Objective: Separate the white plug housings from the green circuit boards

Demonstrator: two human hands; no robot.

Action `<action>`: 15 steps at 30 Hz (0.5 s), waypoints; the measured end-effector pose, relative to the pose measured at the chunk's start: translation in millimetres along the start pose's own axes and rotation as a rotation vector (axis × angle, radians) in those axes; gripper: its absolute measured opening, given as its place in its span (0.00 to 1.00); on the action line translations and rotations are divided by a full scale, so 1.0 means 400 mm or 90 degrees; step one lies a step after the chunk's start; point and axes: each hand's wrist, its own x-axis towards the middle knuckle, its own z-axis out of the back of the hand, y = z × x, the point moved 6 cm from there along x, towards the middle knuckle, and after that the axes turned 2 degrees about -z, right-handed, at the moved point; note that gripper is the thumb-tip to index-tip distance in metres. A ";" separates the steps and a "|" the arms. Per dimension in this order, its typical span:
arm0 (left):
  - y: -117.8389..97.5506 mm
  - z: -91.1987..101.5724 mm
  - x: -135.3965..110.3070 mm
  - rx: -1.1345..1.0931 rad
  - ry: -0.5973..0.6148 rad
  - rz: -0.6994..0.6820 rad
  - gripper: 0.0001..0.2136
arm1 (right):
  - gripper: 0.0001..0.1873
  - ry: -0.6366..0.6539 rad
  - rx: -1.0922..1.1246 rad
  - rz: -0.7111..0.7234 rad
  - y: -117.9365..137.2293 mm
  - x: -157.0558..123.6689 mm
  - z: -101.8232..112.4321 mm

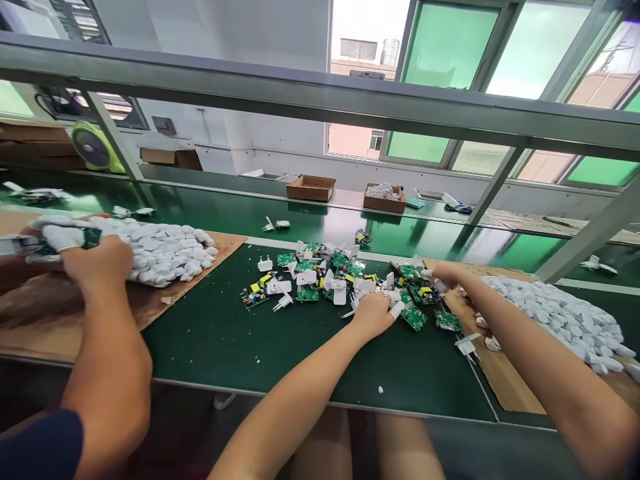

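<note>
My left hand (374,315), with white covers on its fingertips, reaches into the near side of a pile of green circuit boards (307,294) and white plug pieces (340,292). Its fingers are bent together over white parts, and what they grip is hidden. At the pile's right end, my right hand (446,274) has its fingers closed at a circuit board with a yellow component (426,292). A loose green board (449,321) and a white plug piece with wires (469,347) lie just below that hand.
On cardboard to the right is a heap of white plastic shells (555,317); another heap (163,252) lies left. A co-worker's hands (97,257) hold a board there. Cardboard boxes (311,189) stand at the back. A metal frame bar (320,103) crosses above the green table (215,333).
</note>
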 end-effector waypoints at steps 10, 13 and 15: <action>0.018 0.011 0.000 -0.125 -0.013 0.043 0.14 | 0.06 0.176 -0.105 0.059 0.111 -0.076 0.099; 0.009 0.010 -0.004 -0.236 0.010 0.059 0.25 | 0.05 0.193 -0.089 0.179 0.201 -0.119 0.151; 0.004 0.004 -0.008 -0.351 0.029 0.083 0.33 | 0.06 0.213 -0.048 0.239 0.257 -0.150 0.171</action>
